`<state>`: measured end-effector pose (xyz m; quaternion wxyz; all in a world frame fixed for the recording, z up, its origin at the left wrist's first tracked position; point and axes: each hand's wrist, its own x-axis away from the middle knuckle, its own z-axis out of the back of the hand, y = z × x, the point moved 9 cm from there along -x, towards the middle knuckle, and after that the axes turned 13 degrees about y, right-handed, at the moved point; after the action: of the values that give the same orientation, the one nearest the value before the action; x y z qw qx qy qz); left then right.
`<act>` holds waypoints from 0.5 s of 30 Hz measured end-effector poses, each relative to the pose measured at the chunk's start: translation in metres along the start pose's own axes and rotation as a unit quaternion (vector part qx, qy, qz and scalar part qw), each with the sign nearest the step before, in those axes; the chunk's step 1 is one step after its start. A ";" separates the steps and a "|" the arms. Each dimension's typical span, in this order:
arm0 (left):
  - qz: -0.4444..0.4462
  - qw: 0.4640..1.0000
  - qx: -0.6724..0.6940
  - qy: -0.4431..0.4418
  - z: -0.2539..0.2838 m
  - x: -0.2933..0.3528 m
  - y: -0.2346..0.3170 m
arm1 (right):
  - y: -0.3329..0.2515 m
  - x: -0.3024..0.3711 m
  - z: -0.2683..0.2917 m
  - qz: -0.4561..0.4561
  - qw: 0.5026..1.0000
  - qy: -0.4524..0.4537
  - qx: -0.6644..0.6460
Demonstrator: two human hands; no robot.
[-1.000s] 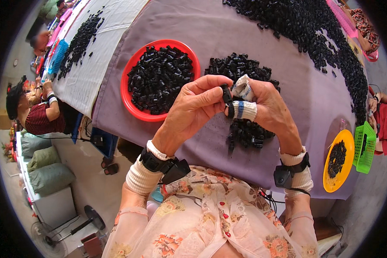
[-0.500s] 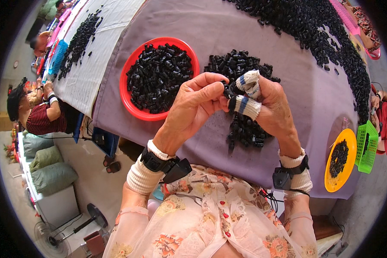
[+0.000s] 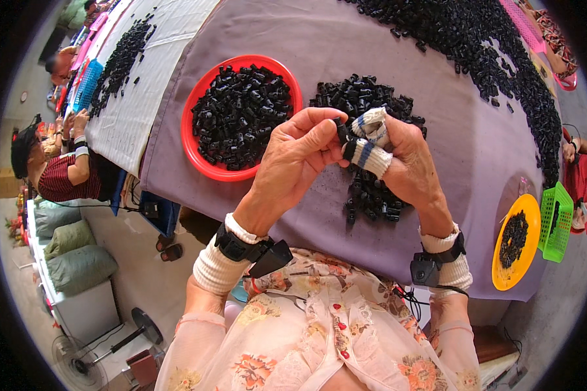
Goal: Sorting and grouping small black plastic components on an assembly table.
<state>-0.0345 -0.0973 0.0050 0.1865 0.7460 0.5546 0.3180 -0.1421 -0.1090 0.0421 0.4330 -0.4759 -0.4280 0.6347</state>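
Note:
Between the thumb and fingertips of my left hand [image 3: 298, 150] is a small black plastic part [image 3: 341, 130], held in a pinch. My right hand [image 3: 404, 153], with striped knitted covers on its thumb and a finger, meets it from the other side, its digits closed on the same part. Behind and below the hands lies a loose pile of small black parts [image 3: 375, 202]. To the left of my hands stands a red round basin [image 3: 188, 130] filled with similar black parts.
A large heap of black parts [image 3: 463, 39] spreads over the far right of the cloth-covered table [image 3: 274, 32]. At right are a yellow plate [image 3: 531, 241] and a green basket [image 3: 557, 221]. A person in a striped top [image 3: 68, 176] works at left; a fan [image 3: 78, 365] stands lower left.
My fingers have shifted slightly on the black part, which now shows more between the two hands. The person at left has raised a hand a little.

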 end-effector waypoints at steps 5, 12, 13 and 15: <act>-0.014 1.000 0.002 0.019 0.007 0.001 0.001 | 0.000 0.000 -0.001 -0.043 0.999 -0.011 0.008; 0.008 0.999 0.033 0.015 0.003 0.003 0.000 | 0.012 -0.001 -0.005 -0.071 0.995 -0.059 0.029; 0.015 0.999 0.026 0.019 0.003 0.003 -0.002 | 0.011 -0.002 -0.005 -0.050 0.996 -0.065 0.040; 0.022 0.999 0.018 0.023 0.003 0.004 -0.004 | 0.012 -0.002 -0.007 -0.049 0.996 -0.067 0.041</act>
<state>-0.0341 -0.0923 0.0014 0.1529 0.7536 0.5480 0.3293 -0.1366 -0.1129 0.0302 0.4529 -0.3929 -0.4527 0.6600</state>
